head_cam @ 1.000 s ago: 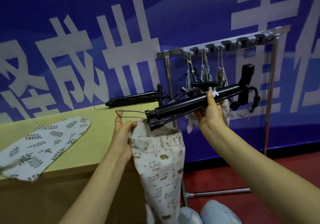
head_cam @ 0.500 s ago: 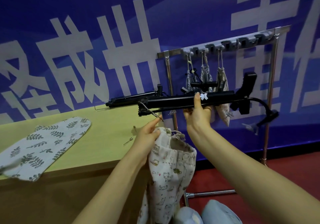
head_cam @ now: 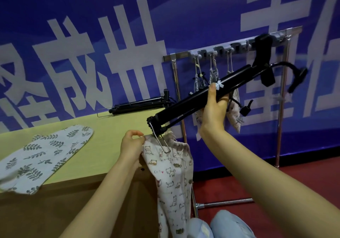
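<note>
one pump (head_cam: 184, 105), foot maybe inside bag (head_cam: 171, 173)

Leaf-print flat cloth bag (head_cam: 46, 155) on yellow-green wooden table (head_cam: 110, 132), left, by front edge. Folded black pump (head_cam: 139, 104) along back edge. Chrome tube rack (head_cam: 279, 127) right of table, small cloth pouches (head_cam: 234, 112) hanging on it. Long black pump tube (head_cam: 184, 108) slants above right edge, lower end at mouth of cat-print cloth bag (head_cam: 171, 173), which hangs off right edge.

– What's on the table (head_cam: 117, 125)?
– It has a yellow-green top and a brown front. A leaf-print cloth bag (head_cam: 44, 156) lies flat at the left, its near end hanging over the front edge. A black pump (head_cam: 139, 104) lies along the far edge by the wall.
– And the floor (head_cam: 239, 186)?
– It's red. A metal rack (head_cam: 281, 112) stands on it right of the table, with small bags (head_cam: 234, 114) hanging from its hooks
</note>
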`<action>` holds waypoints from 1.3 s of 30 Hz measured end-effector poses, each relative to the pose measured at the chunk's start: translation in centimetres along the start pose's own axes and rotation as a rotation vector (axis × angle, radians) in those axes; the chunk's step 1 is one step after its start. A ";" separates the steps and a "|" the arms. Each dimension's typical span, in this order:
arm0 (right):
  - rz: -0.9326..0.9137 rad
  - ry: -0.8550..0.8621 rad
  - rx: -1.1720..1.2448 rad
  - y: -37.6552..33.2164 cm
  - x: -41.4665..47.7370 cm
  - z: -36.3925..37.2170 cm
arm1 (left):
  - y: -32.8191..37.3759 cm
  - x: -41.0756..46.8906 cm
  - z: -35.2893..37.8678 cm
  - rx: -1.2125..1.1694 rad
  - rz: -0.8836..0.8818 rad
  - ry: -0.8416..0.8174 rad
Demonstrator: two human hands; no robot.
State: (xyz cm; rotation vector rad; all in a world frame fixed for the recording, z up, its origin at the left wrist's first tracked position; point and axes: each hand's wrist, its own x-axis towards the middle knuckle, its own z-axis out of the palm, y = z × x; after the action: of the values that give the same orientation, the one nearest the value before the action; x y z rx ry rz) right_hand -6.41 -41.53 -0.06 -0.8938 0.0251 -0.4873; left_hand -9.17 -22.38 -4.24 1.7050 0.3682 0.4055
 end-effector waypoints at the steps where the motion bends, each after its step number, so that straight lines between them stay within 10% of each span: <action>1: -0.016 -0.022 -0.016 0.0 -0.2 0.0 | 0.2 0.1 0.2 0.002 0.009 -0.006; 15: -0.254 -0.309 -0.280 0.4 -2.5 0.7 | 0.8 -1.8 0.7 0.640 0.517 0.146; 39: -0.460 -0.279 -0.844 -0.8 -3.4 -6.7 | 5.9 -6.4 9.3 -0.118 0.388 -0.134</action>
State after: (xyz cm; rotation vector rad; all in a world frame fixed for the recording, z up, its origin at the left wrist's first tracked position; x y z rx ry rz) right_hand -11.19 -45.51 -4.32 -1.8103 -0.2515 -0.7956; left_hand -10.43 -34.42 -0.25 1.6760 -0.0876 0.5789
